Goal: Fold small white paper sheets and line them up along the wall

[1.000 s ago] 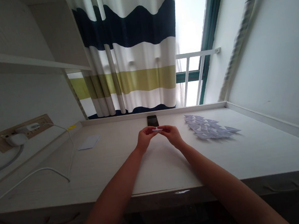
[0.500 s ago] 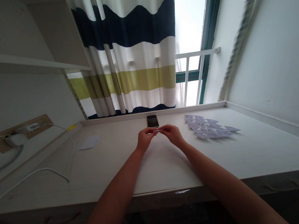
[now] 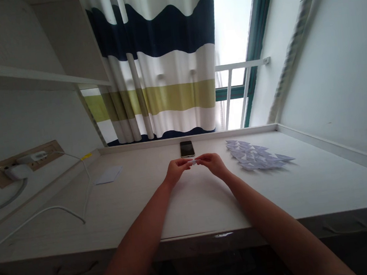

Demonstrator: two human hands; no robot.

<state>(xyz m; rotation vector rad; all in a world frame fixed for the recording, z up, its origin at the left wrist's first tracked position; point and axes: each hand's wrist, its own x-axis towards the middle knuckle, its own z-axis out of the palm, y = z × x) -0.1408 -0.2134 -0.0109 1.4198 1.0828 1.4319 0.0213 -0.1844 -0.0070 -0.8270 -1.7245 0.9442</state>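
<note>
A small folded piece of white paper [image 3: 193,162] is pinched between my two hands, just above the white desk. My left hand [image 3: 176,170] grips its left end with closed fingertips. On the other end the fingers of my right hand [image 3: 213,164] are closed as well. The fingers cover much of the paper, so its exact shape is hard to make out. Just beyond the hands a dark-screened phone [image 3: 186,148] lies on the desk. To the right are several folded white paper pieces [image 3: 255,156], pointed and spread in overlapping rows.
A flat stack of white paper [image 3: 108,175] lies on the left of the desk [image 3: 137,195]. White cables [image 3: 59,207] run from the wall socket [image 3: 24,163] across the left side. A raised rim [image 3: 144,146] edges the back, below a striped curtain [image 3: 169,68].
My hands have drawn slightly apart, the left one shifting a little left. More of the paper shows between the fingertips, and more of the phone is uncovered.
</note>
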